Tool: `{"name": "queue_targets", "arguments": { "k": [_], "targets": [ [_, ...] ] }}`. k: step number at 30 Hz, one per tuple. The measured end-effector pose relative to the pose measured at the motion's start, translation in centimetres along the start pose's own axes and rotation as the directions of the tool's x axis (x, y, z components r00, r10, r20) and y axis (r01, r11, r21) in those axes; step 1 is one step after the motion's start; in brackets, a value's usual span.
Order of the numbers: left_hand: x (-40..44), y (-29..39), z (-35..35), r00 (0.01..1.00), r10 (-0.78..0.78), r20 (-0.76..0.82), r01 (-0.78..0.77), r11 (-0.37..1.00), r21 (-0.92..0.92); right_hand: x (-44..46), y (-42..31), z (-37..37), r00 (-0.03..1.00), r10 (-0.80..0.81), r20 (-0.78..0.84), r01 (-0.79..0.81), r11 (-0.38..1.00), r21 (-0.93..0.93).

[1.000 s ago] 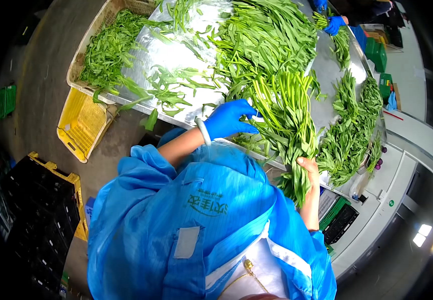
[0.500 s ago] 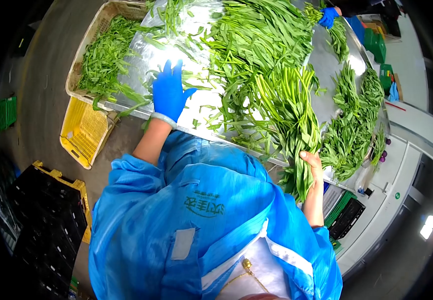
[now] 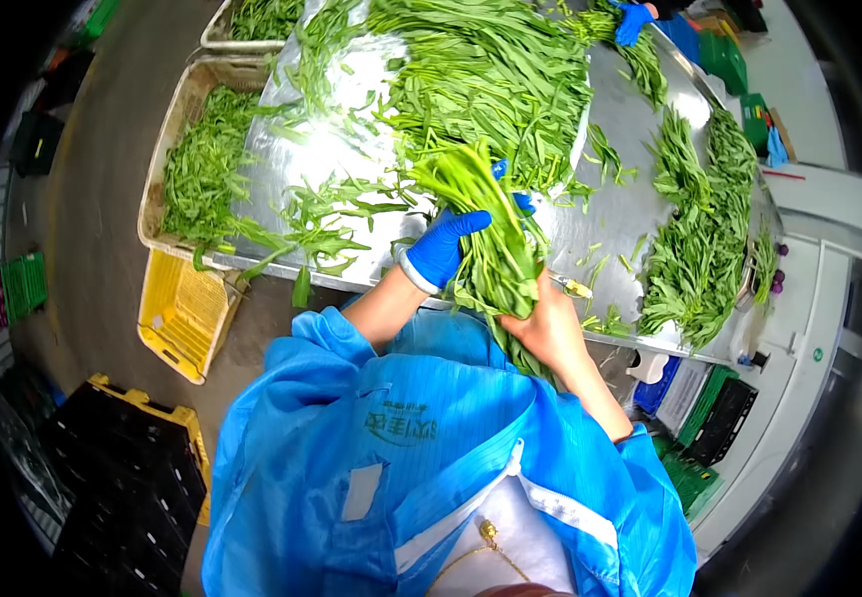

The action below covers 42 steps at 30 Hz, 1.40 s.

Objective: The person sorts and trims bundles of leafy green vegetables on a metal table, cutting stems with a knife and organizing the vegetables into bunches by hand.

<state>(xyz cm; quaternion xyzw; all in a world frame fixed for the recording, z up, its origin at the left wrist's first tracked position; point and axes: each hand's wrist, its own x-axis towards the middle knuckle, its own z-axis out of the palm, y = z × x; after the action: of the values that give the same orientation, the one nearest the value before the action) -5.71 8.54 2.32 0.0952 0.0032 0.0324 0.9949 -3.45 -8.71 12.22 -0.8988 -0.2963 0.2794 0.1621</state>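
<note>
A bundle of leafy green stems (image 3: pixel 496 244) is held upright in front of my body, over the near edge of the metal table (image 3: pixel 610 234). My left hand (image 3: pixel 448 244), in a blue glove, wraps round its stems, with fingertips showing on the far side. Bare, my right hand (image 3: pixel 548 323) grips the leafy lower end. Beyond the bundle lies a large pile of greens (image 3: pixel 491 75). Loose leaves (image 3: pixel 326 224) are scattered on the table to the left.
A crate of greens (image 3: pixel 157 189) stands at the table's left end, above a yellow basket (image 3: pixel 187 313). More greens (image 3: pixel 705 229) lie along the right side. A co-worker's blue-gloved hand (image 3: pixel 633 22) is at the top right. Black crates (image 3: pixel 117 478) stand lower left.
My left hand has moved from the scattered leaves on the left to the bundle and closed round it. My right hand has brought the bundle left, closer to my body's middle.
</note>
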Motion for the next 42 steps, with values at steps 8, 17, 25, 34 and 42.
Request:
{"name": "queue_targets", "arguments": {
  "k": [8,17,25,34,42],
  "targets": [
    [0.4,3.5,0.3,0.992,-0.028,-0.127,0.044,0.991,0.123,0.6,1.1,-0.6,0.97,-0.235,0.066,0.153,0.798,0.583],
    [1.6,3.9,6.9,0.848,-0.473,0.241,-0.53,-0.736,0.421,-1.9,1.7,-4.8,0.821,-0.232,-0.522,0.395,0.891,0.224],
    [2.9,-3.1,3.8,0.724,-0.649,0.233,-0.688,-0.659,0.302,1.4,6.5,10.2,0.941,0.226,-0.254,0.013,0.722,0.692],
    [0.3,-5.2,9.6,0.839,-0.038,0.543,-0.483,-0.511,0.711,-3.5,15.8,-6.3,0.993,0.007,-0.12,0.119,-0.186,0.975],
    [2.9,-17.2,5.0,0.783,-0.622,0.01,-0.255,-0.306,0.918,-1.3,24.7,-6.9,0.95,0.258,-0.177,0.138,0.161,0.977]
  ]
}}
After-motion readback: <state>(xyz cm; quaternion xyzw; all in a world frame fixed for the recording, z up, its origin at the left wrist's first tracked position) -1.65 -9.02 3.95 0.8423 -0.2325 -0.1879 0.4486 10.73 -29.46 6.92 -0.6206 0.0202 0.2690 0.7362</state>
